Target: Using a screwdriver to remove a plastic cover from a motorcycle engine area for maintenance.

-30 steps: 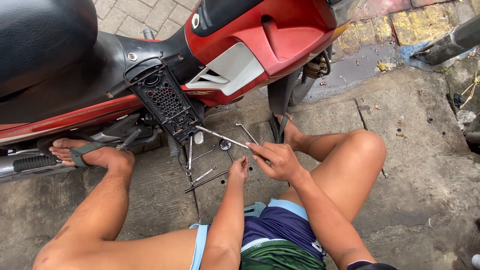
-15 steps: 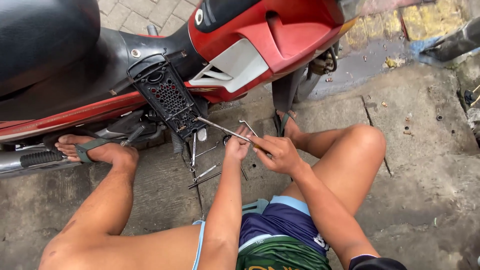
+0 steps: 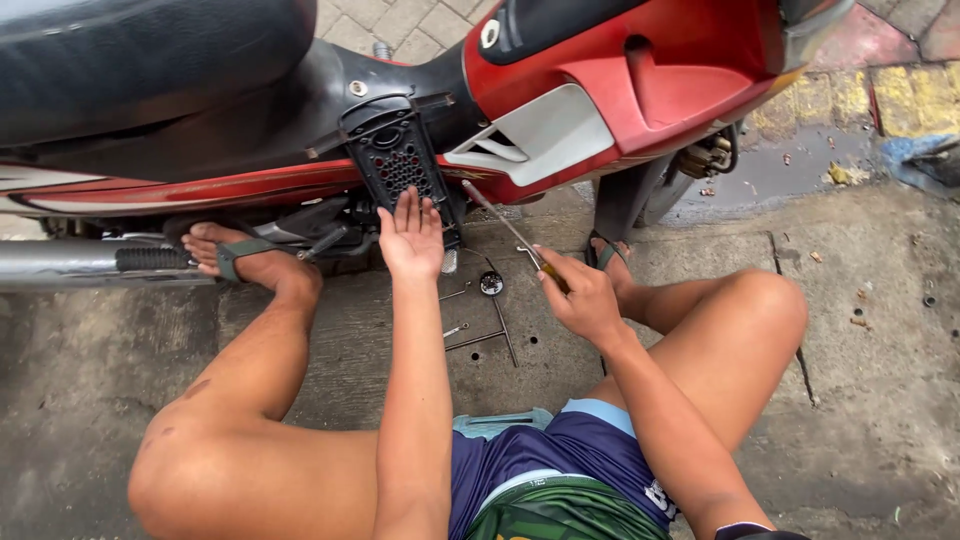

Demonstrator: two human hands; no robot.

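Metal screwdriver (image 3: 500,222) sits gripped in our right hand (image 3: 580,295), shaft running toward 11 o'clock to the red scooter panel (image 3: 640,90), while our left hand (image 3: 410,235), flat and holding nothing, presses the black vented cover (image 3: 395,165) at 9 o'clock.

Cracked concrete ground (image 3: 880,400), paved kerb (image 3: 860,100)

Left hand (image 3: 411,237) open, palm up, right hand (image 3: 580,295) fisted, arms extended

Left hand (image 3: 411,238) against grille panel (image 3: 398,165), screwdriver (image 3: 505,228) to its right
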